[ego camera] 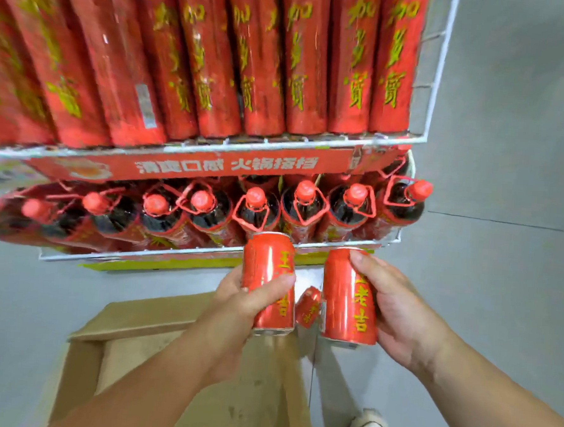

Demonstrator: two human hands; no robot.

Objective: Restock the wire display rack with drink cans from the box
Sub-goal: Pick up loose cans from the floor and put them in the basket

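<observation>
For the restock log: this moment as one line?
left hand: grips left can | right hand: grips right can | position: over box, facing rack

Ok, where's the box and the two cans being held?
box [149, 317]: head view, open flap.
left-hand can [266, 262]: head view, upper side.
right-hand can [341, 296]: head view, middle of its side.

Bottles [256, 208] crowding lower shelf [139, 257]; open floor [501, 276] rightward

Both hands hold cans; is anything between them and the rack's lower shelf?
Yes: red-capped bottles fill the lower shelf right behind the left can and right can; no free slot shows.
</observation>
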